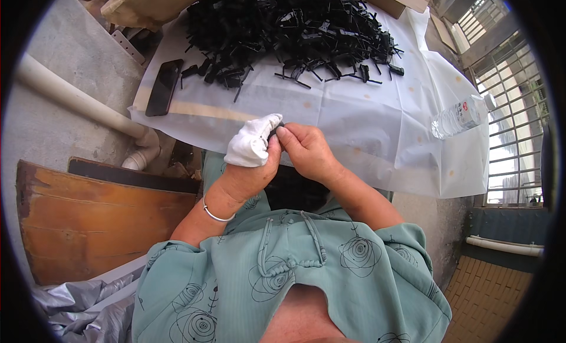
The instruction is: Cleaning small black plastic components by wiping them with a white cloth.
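I'm on the head view, and the action sits just left of the middle of the frame: a small black part (276,130) caught between the two hands at their fingertips. The left hand (265,166) comes up from lower left, its fingers under a white cloth covering (247,143), bare thumb against the part. The right hand (306,151) reaches in from lower right, thumb and forefinger pinched together on the same bit of black. So I call the grip clamped from both sides, though the cloth hides how the left fingers wrap.

Here's the relation I'm watching: the part lies right at the meeting point, touching both hands, neither one nearer. Its long axis I can't read for certain; only a short dark stub shows, seeming to slant from lower left to upper right.

Straight up the frame, well apart from the grip, the heap of black plastic parts (289,30) spreads over the sheet-covered counter (365,122). Its lower fringe fans out above both hands. A phone (164,88) lies upper left, a clear bottle (463,117) on its side at the right.
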Tool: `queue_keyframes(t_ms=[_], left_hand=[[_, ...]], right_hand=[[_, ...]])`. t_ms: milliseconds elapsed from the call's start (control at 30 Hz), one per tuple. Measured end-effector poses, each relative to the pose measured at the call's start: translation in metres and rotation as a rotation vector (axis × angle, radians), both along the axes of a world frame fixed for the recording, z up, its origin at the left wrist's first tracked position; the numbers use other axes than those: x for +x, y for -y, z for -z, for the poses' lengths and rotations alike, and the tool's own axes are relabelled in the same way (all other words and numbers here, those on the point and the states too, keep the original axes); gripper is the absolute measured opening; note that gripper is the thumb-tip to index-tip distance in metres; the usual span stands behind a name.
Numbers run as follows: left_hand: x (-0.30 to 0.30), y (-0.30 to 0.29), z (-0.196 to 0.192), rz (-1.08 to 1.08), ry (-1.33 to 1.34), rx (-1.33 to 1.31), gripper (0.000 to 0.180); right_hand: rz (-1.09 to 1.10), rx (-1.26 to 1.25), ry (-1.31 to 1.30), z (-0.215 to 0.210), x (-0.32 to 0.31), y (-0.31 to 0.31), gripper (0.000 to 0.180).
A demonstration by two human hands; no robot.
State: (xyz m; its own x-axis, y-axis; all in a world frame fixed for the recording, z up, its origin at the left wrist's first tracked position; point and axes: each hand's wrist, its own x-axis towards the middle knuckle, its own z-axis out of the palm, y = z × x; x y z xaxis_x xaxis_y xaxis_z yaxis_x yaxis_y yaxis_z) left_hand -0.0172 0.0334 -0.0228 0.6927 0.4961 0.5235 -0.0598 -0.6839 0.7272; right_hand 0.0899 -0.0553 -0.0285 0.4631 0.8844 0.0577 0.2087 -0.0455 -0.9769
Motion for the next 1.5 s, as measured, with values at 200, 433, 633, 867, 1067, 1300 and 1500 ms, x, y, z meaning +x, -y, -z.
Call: queue_keyframes(t_ms=[200,433,633,867,1067,1300,1500], left_hand=[[-0.002,0.001,0.006,-0.043,-0.035,0.060,0.026],[-0.004,-0.013,0.003,0.175,0.059,-0.646,0.031],[-0.004,-0.012,-0.010,0.182,-0.015,-0.820,0.032],[-0.003,-0.003,-0.012,0.368,-0.054,-0.771,0.033],[-0.005,-0.007,-0.008,0.320,-0.154,-0.954,0.025],[0.003,-0.002,-0.005,0.209,-0.104,-0.397,0.022],[0.004,-0.002,-0.001,0.109,-0.130,-0.140,0.023]], right_hand=[[0.044,-0.023,-0.162,0.007,-0.006,-0.003,0.028],[-0.059,-0.087,0.299,-0.019,0.020,0.009,0.019],[-0.013,0.053,0.372,-0.012,0.028,0.014,0.011],[-0.017,0.183,0.300,-0.017,0.018,0.004,0.010],[-0.111,0.031,0.245,-0.020,0.020,0.010,0.018],[-0.231,-0.045,0.245,-0.020,0.021,0.004,0.021],[-0.072,0.098,0.284,-0.005,0.006,-0.003,0.021]])
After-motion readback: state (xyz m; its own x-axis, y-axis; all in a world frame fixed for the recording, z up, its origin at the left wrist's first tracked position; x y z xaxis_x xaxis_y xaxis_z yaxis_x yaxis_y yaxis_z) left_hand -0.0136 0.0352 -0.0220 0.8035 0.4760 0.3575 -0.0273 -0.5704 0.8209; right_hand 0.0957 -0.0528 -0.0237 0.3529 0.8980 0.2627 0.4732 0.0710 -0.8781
